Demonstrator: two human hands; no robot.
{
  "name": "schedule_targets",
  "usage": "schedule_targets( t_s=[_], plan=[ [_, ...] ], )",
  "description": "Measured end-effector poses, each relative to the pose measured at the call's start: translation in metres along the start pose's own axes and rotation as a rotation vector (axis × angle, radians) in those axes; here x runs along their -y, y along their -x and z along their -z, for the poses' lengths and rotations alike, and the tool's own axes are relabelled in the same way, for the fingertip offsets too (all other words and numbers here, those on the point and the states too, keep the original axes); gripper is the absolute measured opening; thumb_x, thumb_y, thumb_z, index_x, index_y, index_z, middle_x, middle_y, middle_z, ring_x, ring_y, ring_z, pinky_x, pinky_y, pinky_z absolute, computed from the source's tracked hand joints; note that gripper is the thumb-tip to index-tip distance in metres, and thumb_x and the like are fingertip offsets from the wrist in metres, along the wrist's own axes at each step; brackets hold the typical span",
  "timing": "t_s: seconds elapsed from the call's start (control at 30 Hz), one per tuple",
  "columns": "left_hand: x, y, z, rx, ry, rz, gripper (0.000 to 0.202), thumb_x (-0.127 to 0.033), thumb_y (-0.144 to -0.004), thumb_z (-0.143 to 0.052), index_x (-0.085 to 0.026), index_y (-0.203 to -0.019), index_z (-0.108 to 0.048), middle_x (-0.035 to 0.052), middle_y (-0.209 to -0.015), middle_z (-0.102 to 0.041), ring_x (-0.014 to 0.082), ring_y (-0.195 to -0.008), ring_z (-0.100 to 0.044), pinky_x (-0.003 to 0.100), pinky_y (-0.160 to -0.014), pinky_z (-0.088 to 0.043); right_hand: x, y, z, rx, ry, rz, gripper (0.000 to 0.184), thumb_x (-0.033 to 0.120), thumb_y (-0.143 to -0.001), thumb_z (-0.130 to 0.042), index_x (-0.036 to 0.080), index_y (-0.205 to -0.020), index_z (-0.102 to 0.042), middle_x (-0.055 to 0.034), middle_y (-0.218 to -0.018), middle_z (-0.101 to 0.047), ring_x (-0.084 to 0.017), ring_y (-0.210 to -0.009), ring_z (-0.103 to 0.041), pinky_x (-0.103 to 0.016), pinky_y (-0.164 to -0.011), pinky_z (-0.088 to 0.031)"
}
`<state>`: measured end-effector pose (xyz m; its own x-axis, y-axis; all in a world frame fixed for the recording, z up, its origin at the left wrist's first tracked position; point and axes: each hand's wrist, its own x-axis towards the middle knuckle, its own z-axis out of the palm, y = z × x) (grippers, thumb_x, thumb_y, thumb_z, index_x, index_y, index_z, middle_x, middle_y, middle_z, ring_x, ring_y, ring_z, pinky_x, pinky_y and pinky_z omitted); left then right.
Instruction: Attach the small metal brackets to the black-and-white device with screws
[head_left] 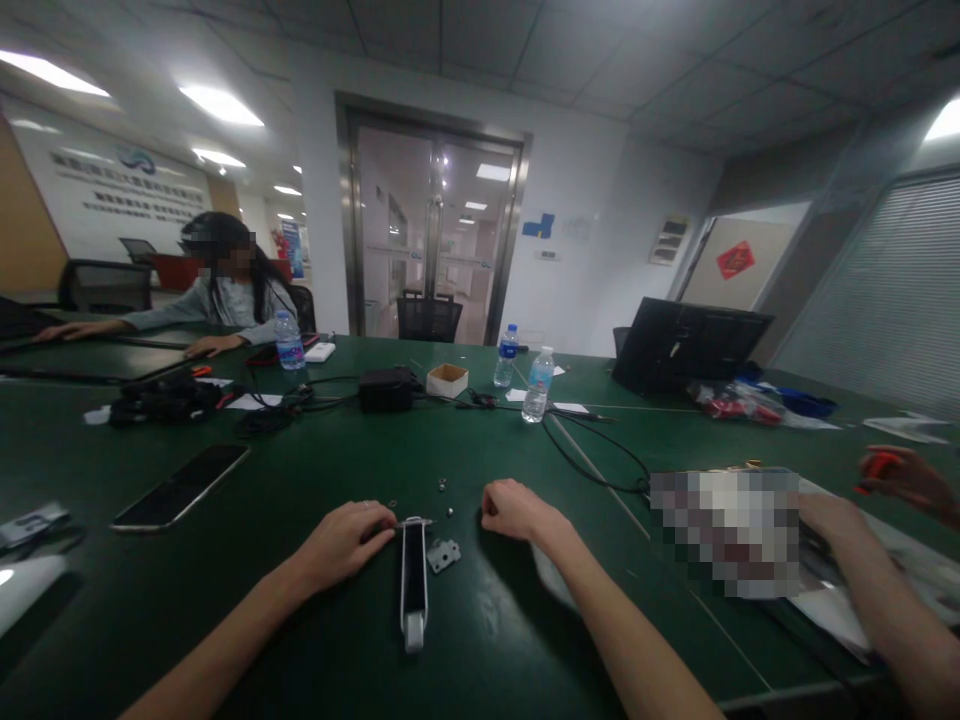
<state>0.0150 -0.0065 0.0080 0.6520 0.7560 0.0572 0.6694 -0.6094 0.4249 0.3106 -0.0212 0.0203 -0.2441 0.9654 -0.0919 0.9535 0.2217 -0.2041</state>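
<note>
"Looking at the two hands, how do they stand?"

"The left hand [349, 540] has its fingers drawn close together at the far end of the long narrow piece [415, 580], seemingly touching it; whether they pinch anything cannot be told. The right hand [521, 512] rests on the green table [322, 660] with its fingers curled under, apart from the piece, and whatever those fingers may hold is hidden."

"And where does the piece lie?"

"On the table between the two forearms, its near end pointing back toward the person. A small metal plate [444, 556] sits just beside it on the right, and a few tiny bits [450, 512] lie loose a little farther out, toward the right hand."

"So what might go wrong?"

"Losing a tiny bit seems likeliest. Nothing visible fences them in, so a careless sweep of the right hand could send one rolling."

"What about the plate?"

"It lies so near that a twist of the piece could shove it aside. The piece might well swivel, since nothing is seen bracing its near end."
</note>
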Motion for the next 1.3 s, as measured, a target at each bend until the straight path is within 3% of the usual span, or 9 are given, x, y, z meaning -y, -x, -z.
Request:
schedule_targets(
  t_s=[0.43, 1.0, 1.3],
  plan=[
    [-0.003, 0.001, 0.001, 0.001, -0.079, 0.008, 0.025, -0.029, -0.092, -0.046, -0.023, -0.109, -0.063, 0.0032, -0.102, -0.064, 0.0193, -0.090, -0.059, 0.033, -0.082, -0.047, 0.012, 0.004, 0.004, 0.081, 0.019, -0.026, 0.025, 0.030, -0.076, -0.057, 0.019, -0.089, -0.075, -0.0090, -0.092, -0.073, -0.021, -0.084, -0.068, -0.023, -0.062, -0.044],
    [-0.002, 0.000, 0.000, -0.005, -0.057, 0.027, 0.027, -0.031, -0.092, -0.045, -0.022, -0.110, -0.063, 0.0035, -0.103, -0.064, 0.0197, -0.091, -0.059, 0.032, -0.081, -0.048, 0.016, 0.003, 0.000, -0.119, 0.088, 0.031, 0.020, 0.020, -0.081, -0.054, 0.016, -0.096, -0.065, -0.0093, -0.102, -0.064, -0.021, -0.093, -0.061, -0.027, -0.072, -0.044],
    [-0.001, 0.000, -0.002, -0.017, -0.065, 0.025, 0.026, -0.032, -0.092, -0.045, -0.023, -0.107, -0.063, 0.0034, -0.100, -0.064, 0.0201, -0.088, -0.060, 0.033, -0.080, -0.047, 0.015, -0.002, -0.007, -0.043, 0.019, -0.074, 0.022, 0.024, -0.080, -0.054, 0.016, -0.093, -0.070, -0.0105, -0.102, -0.067, -0.022, -0.094, -0.064, -0.026, -0.073, -0.046]
  ],
)
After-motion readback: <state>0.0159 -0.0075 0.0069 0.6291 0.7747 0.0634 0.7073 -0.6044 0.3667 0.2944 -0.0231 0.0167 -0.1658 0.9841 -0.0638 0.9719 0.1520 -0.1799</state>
